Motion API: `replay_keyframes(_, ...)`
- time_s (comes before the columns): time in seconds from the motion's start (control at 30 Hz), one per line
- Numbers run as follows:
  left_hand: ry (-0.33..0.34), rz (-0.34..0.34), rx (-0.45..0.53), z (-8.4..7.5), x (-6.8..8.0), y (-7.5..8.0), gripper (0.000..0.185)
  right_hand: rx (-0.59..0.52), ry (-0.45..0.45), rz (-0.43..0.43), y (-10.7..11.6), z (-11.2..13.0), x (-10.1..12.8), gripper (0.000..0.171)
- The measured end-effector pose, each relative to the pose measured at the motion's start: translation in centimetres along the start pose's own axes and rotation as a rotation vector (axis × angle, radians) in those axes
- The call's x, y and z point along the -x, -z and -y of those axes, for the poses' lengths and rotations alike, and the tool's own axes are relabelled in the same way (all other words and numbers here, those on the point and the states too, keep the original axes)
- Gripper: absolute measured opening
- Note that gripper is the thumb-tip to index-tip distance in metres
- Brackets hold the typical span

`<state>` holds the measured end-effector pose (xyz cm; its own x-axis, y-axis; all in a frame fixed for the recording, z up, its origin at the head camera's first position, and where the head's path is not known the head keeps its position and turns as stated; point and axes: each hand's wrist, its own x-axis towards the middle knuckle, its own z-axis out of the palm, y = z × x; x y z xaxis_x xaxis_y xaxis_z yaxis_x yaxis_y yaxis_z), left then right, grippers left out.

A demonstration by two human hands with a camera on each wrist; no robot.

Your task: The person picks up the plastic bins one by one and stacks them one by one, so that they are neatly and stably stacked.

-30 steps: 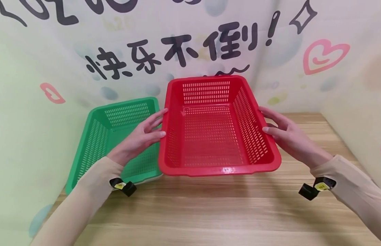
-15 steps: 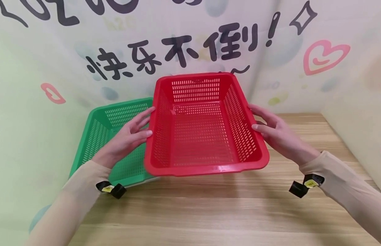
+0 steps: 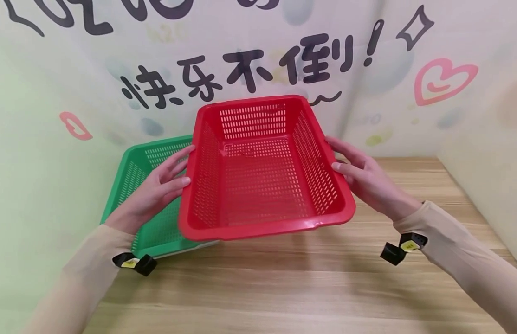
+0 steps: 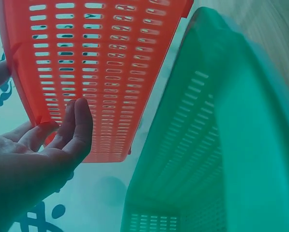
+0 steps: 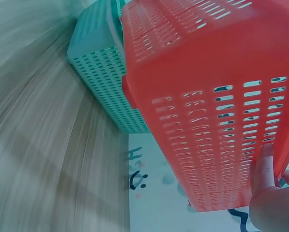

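A red slotted basket (image 3: 262, 229) hangs tilted above the wooden table (image 3: 283, 287), carried between both hands. My left hand (image 3: 181, 167) presses straight fingers against its left rim. On the opposite rim my right hand (image 3: 339, 154) does the same. The basket's left edge overlaps a green slotted basket (image 3: 129, 181) that stands on the table at the back left. The left wrist view shows the left hand (image 4: 62, 145) flat by the red basket (image 4: 86, 58), above the green basket (image 4: 221, 135). The right wrist view shows the right hand (image 5: 267, 203) against the red basket (image 5: 207, 96), with the green basket (image 5: 100, 72) behind.
A printed backdrop (image 3: 258, 60) with black characters and pink hearts closes off the back, and plain walls stand close on the left and right. Bare wood of the table stretches in front and to the right of the baskets.
Both hands have carried the red basket to the left and slightly up, so it now overlaps more of the green basket. The green basket has stayed where it was.
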<state>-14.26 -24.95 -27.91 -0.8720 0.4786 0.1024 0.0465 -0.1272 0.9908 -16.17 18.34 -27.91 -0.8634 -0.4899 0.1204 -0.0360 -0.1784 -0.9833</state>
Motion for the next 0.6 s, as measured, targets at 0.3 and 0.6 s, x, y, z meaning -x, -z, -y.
replay_keyframes(0.3,-0.021,-0.02,0.011,-0.7,1.3,1.0,0.067,-0.021,0.009,0.02,-1.4,0.0,-1.1,0.059)
replay_keyframes(0.6,-0.042,-0.023,0.05,-0.8,2.5,2.2,0.067,-0.004,0.028,0.049,-2.6,-0.7,-2.7,0.06)
